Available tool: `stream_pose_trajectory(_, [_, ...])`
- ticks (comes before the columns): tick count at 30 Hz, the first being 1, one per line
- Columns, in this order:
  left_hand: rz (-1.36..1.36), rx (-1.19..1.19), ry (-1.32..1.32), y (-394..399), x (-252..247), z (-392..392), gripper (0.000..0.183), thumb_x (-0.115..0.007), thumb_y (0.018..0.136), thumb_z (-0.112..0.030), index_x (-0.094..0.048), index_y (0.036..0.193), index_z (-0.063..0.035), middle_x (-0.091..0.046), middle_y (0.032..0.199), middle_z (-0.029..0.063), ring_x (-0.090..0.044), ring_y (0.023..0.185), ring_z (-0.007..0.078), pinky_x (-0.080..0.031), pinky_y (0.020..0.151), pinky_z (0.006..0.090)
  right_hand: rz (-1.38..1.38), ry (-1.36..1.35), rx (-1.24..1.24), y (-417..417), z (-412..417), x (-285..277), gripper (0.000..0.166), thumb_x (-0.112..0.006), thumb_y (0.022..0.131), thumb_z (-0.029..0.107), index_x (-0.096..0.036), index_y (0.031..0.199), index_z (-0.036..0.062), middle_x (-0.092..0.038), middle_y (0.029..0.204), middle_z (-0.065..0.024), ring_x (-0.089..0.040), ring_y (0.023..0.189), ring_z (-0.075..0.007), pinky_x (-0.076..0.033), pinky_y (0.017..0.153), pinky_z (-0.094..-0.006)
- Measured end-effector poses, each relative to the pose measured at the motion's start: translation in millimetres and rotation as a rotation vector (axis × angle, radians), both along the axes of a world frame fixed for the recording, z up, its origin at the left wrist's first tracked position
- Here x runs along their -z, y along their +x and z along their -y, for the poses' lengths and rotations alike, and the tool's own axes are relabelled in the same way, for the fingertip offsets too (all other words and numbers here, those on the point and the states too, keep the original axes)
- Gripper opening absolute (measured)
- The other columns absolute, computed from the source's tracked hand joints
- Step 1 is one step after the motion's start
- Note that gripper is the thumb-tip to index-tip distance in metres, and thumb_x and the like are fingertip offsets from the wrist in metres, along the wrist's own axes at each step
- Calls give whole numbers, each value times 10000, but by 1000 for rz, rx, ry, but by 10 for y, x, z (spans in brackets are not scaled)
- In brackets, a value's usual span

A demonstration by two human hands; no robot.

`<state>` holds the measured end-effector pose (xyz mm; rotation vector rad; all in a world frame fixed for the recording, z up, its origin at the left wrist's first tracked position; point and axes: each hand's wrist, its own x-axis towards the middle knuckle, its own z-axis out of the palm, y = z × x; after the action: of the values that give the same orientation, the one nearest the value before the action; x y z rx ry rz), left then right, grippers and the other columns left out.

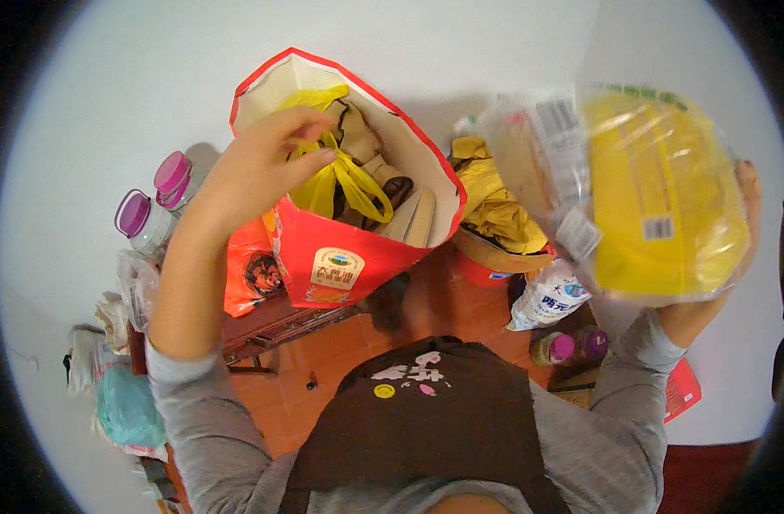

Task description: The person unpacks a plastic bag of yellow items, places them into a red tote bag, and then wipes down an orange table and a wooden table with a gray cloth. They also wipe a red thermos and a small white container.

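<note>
My left hand point(283, 157) is over the open mouth of a large red paper bag point(366, 263), its thumb and fingers apart above a yellow plastic bag point(340, 177) with looped handles. Beige items point(360, 132) with dark trim and a pale flat piece lie inside the paper bag too. At the right, my right hand point(748, 205) holds a clear plastic package point(668, 193) with yellow contents and barcode labels by its far side; most of the fingers are hidden behind it. Another clear package point(527, 154) with a pale item hangs against its left side.
Behind the packages stands a red container point(488, 270) with crumpled yellow wrapping point(501, 205). Near it are a white printed plastic bag point(549, 302) and jars with pink or purple lids point(561, 347). At left are lidded jars point(151, 225), an orange bag point(250, 263), a teal bag point(128, 405) and dark wooden furniture point(283, 327).
</note>
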<state>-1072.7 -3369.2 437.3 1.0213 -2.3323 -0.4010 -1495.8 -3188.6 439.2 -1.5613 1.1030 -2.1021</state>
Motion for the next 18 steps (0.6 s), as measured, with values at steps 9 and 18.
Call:
stream_pose_trajectory(9, [1127,37,-54,-512,660,1360,559,-770,681,-168,-573,1199,-88,-545,1206,149,-542,1103,338,-443,949,418,243,-43,-590,328,1853,-444,121,-556,882,143,-533,871,24,-528,791,-91,-521,699,-193,-459,641,-326])
stream_pose_trajectory(18, [1126,-232,164,579,967,1741,424,-639,692,-28,-642,1114,-68,-647,1010,190,-617,996,326,-505,837,434,655,89,-1159,1273,3377,-639,146,-547,867,118,-547,898,-24,-569,819,-158,-580,712,-265,-514,651,-389])
